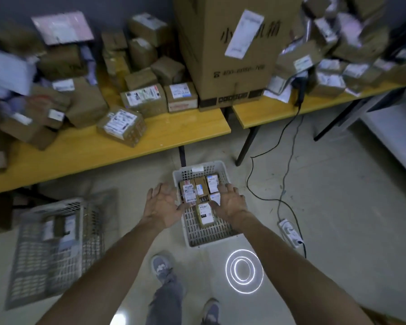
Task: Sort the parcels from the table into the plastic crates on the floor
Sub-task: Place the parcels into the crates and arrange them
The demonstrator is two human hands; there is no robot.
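A white plastic crate (198,238) stands on the floor in front of my feet and holds several small brown parcels with white labels. One labelled parcel (205,214) lies nearer to me than the rest. My left hand (162,204) and my right hand (230,200) hover over the crate, fingers spread and relaxed, holding nothing. A second grey crate (33,266) with a few parcels sits on the floor to the left, blurred. Many brown parcels, one of them a taped box (122,125), are piled on the yellow table (127,148).
A tall cardboard box (230,50) stands where the two yellow tables meet. A second table (298,109) at the right carries more parcels. A black cable and a white power strip (291,233) lie on the floor right of the crate. My feet (161,267) stand below it.
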